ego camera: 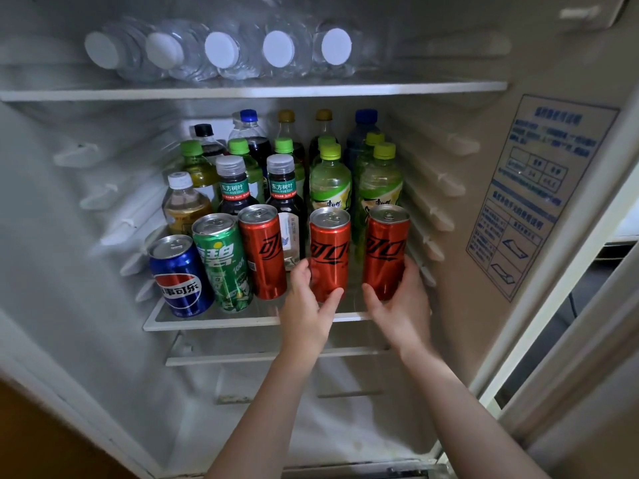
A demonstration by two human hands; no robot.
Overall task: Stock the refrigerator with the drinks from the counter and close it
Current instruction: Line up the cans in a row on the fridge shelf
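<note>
One slim red aluminium drink can (330, 252) is in the left hand (307, 305), whose thumb and fingers wrap its lower half. A second slim red aluminium can (385, 248) is gripped the same way by the right hand (403, 302). Both cans are upright at the front right of the clear glass shelf with a white front rim (214, 323), in the middle of the open white refrigerator (52, 236). I cannot tell whether their bases rest on the glass.

Full cans of this kind are probably fairly heavy for their width, stiff but thin-walled, smooth and easy to tip. A low wrap-around hold like this one looks safest, with the bases set flat before letting go.

Room is tight. The left-hand can has a third red slim can (262, 254) just beside it. The right-hand can is near the ribbed white side wall (432, 233). Yellow-green plastic tea bottles (330, 181) stand right behind, so there is little depth to push into.

Further left along the front row stand a green can (223, 261) and a shorter blue cola can (179, 274). Above, clear water bottles with white caps (221, 50) lie on the upper shelf (242, 91), well clear.
</note>
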